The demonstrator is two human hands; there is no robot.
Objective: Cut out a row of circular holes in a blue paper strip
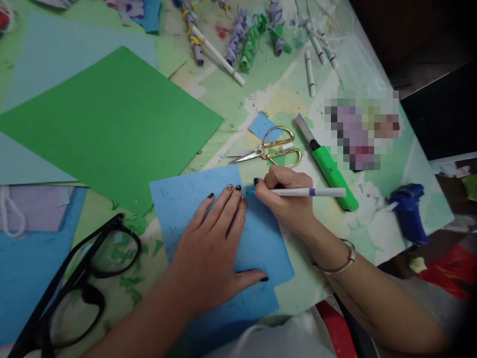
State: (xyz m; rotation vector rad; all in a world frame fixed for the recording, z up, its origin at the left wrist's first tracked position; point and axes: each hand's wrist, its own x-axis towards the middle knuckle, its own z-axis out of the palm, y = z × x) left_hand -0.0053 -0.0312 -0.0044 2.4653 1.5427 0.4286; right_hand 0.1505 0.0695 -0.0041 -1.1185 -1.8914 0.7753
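A blue sheet of paper (194, 189) lies before me, over another blue sheet (257, 301) that shows along the near side. My left hand (216, 243) rests flat on the upper sheet with its fingers stretched out. In my right hand (290, 196) is a white marker (328, 192) with a purple band, gripped near its tip. That tip touches or hovers close above the paper, just right of my left fingertips; I cannot tell which. Gold-handled scissors (266, 151) lie beyond my right hand, partly over a small blue paper piece (261, 125).
A green utility knife (335, 181) with its blade out lies right of the scissors. Farther right is a blue tool (410, 214). Black glasses (112, 248) and a large green sheet (115, 119) are on the left. Curled paper rolls (253, 42) and loose markers (310, 73) lie at the back.
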